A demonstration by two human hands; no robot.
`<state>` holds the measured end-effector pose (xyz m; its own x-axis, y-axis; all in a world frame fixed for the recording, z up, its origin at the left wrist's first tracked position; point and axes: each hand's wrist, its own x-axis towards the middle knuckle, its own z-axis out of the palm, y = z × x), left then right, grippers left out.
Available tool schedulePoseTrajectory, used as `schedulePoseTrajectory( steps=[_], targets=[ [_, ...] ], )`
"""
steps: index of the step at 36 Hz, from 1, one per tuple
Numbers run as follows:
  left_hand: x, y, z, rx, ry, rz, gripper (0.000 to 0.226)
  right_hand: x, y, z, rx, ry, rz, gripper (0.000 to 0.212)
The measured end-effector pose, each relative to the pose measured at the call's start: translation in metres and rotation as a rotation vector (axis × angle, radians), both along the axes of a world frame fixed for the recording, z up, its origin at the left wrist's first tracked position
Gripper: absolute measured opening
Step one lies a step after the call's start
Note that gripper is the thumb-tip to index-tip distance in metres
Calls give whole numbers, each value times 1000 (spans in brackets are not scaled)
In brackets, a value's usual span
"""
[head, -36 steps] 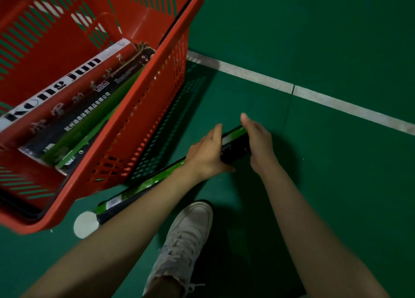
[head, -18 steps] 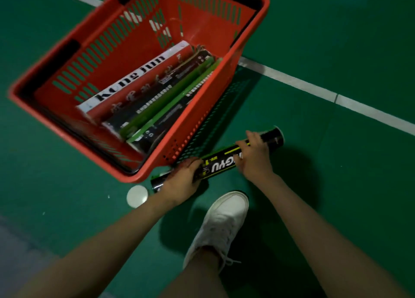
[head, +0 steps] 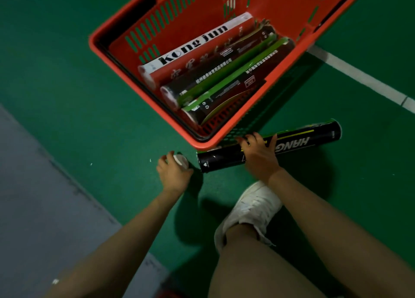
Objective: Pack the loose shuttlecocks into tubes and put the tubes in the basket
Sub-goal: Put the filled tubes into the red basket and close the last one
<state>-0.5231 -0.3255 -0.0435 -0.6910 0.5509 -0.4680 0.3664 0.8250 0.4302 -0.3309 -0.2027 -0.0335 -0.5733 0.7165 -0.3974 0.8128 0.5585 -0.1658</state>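
You have one view only, from the camera on your head, tilted steeply down and a little forward at the green floor (head: 67, 84) just below you. It sits close: your left hand (head: 174, 174) and right hand (head: 260, 156) land mid-frame, and the red basket (head: 203, 143) runs off the top edge

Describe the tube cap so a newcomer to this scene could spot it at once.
Start at the red basket on the green floor; a black tube lies just before its near corner. Off that tube's left end, the left hand holds the white cap: a small round disc, unlike the long tubes.
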Motion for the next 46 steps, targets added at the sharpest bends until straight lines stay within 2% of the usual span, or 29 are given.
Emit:
schedulePoseTrajectory(
  steps=[2,7,10,12,15,17,19,22,28,34,37,41,46],
  targets=[
    [-2,0,-6,-77,-47,-29,83,6,3,3,0,-18,5,68],
    [-6,-8,-16,-105,8,-79,66,22,5,13,-42,-27,5,75],
    [-9,-9,-15,-72,1,-124,69,29,7,23,-88,-23,-10,73],
    [-7,-6,-7,19,-106,-92,72,36,8,30,-93,25,-37,72],
    [6,3,17,170,-333,-17,71,53,6,36,-13,204,-70,71],
    [19,10,37,284,-534,40,69,63,7,41,16,255,-81,73],
    [32,13,54,413,-742,66,59,71,10,48,13,250,-98,73],
    [48,16,75,549,-858,28,36,80,17,57,-1,285,-133,72],
    [74,17,97,601,-899,-18,29,96,27,67,41,367,-170,74],
    [83,21,104,627,-669,-32,36,114,35,77,78,444,-145,72],
    [88,28,115,716,-597,-59,19,121,37,80,90,455,-131,73],
    [94,28,121,761,-662,-18,20,131,38,79,98,453,-131,73],
    [99,39,116,640,-822,-30,17,136,34,75,81,482,-142,73]
  ],
)
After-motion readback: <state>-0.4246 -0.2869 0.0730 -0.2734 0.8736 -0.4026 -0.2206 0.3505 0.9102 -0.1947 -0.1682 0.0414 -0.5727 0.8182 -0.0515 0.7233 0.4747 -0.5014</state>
